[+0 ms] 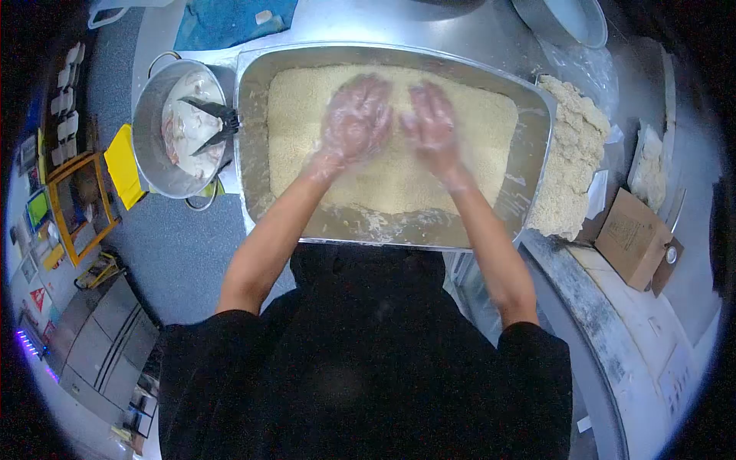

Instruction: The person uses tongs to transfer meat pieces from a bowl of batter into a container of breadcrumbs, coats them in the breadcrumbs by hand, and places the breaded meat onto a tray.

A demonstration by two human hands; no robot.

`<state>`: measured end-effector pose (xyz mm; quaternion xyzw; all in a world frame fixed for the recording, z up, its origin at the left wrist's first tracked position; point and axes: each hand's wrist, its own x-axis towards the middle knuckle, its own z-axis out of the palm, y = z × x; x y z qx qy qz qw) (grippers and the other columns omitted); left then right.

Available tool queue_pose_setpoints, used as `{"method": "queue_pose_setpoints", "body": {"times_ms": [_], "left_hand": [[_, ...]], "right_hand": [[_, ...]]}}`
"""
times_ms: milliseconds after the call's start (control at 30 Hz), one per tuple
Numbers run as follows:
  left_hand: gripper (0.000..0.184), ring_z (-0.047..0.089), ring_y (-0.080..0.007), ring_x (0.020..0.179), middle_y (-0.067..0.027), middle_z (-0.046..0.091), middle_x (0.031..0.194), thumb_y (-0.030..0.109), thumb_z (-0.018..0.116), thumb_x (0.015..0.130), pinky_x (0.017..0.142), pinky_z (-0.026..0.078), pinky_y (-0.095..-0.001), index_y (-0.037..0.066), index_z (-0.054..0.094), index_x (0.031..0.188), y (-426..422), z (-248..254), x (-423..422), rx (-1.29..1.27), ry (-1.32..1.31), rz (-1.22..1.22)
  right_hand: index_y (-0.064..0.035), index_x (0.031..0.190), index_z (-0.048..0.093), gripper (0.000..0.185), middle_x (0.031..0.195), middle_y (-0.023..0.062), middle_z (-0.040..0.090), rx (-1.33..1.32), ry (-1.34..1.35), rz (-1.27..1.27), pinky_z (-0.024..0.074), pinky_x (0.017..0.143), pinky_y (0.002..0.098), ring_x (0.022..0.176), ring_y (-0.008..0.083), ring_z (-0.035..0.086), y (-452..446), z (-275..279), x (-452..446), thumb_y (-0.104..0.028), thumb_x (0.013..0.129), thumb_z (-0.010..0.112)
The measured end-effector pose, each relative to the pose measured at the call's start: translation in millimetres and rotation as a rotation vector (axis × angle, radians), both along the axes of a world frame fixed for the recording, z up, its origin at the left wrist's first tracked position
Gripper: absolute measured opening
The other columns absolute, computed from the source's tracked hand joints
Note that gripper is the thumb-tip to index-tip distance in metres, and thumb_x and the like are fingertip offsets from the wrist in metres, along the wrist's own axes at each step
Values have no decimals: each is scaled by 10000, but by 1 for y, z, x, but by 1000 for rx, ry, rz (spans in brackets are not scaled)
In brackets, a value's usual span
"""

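Observation:
A large rectangular metal pan [383, 231] in front of me holds a wide bed of pale breadcrumbs [299, 100]. Over the crumbs, my left hand [357, 116] is held fingers away from me, blurred by motion, with a whitish, shiny coating. My right hand [434, 123] is close beside it, its fingers stretched out and also whitish. No object shows in either hand. Left of the pan stands a round metal pot [149, 165] with loop handles. It contains pale pieces in a milky liquid [184, 126], and black tongs [215, 119] reach in from its right side.
A heap of crumbs [567, 161] lies right of the pan, near clear plastic [586, 73]. Farther right are a cardboard box [632, 238] and counter edge. A blue cloth [222, 23] and a round metal container [563, 19] are at the back. A yellow item [123, 169] hangs beside the pot.

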<state>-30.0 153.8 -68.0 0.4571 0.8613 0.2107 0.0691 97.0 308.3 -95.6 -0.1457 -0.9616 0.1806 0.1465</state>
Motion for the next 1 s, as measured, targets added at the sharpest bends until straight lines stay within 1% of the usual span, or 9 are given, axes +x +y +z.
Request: {"method": "queue_pose_setpoints", "body": {"times_ms": [100,200,400,500,600,700,800,900,1000], "left_hand": [[582,356,-365,1455,-181,378,1575,373,515,999,1209,229,-546,128,419,1518,-6,-20,14,-72,-37,-57],[686,224,-395,1513,-187,251,1639,437,459,992,1217,148,-593,78,334,1563,-28,-24,45,-158,-194,-9],[780,274,-473,1469,-267,281,1600,441,553,903,1150,249,-611,1,378,1522,-22,-38,41,-83,-138,39],[757,333,-479,1433,-303,319,1567,379,571,908,1144,260,-611,-17,363,1519,-21,-36,39,-94,-137,22],[752,350,-466,1428,-288,346,1558,390,571,917,1154,267,-585,-15,366,1516,-20,-29,37,-69,-96,4],[814,368,-446,1424,-304,315,1568,544,551,917,1154,310,-559,0,404,1505,-8,-2,22,-277,-363,54],[858,469,-407,1362,-306,408,1512,565,630,881,1142,386,-465,-2,425,1492,11,39,-15,-594,-754,63],[895,609,-360,1221,-247,618,1325,563,767,755,1056,471,-450,55,509,1444,4,21,-40,-686,-836,-162],[844,620,-351,1206,-225,652,1277,457,829,726,1034,490,-437,103,535,1433,-12,29,-38,-620,-639,-428]], "right_hand": [[-104,1507,438,570,1536,234,413,-154,57,-34,324,1152,541,1428,422,385,-21,-25,5,-316,993,565],[-104,1551,358,625,1586,230,341,-71,60,-53,314,1146,563,1454,429,342,-48,-40,33,-323,997,545],[-69,1550,346,632,1577,233,347,-153,-170,-105,307,1134,596,1439,450,343,-48,-26,24,-334,994,488],[-55,1532,378,611,1572,233,348,-215,-187,-113,287,1145,597,1436,460,335,-48,-25,23,-345,999,452],[-34,1498,426,577,1557,225,372,-169,-171,-130,287,1142,602,1425,462,346,-49,-28,23,-337,1007,436],[-29,1501,420,611,1550,220,394,-119,-282,-89,288,1154,582,1429,431,363,-39,-7,24,-388,1008,456],[-62,1544,353,764,1501,219,457,-407,-479,26,357,1141,505,1393,390,426,-16,-7,30,-427,939,646],[-80,1521,398,803,1485,219,483,-705,-679,203,365,1159,446,1380,325,461,21,-17,36,-517,906,673],[-90,1494,442,798,1476,221,496,-304,-918,343,416,1130,397,1344,315,506,22,37,28,-515,876,715]]}}
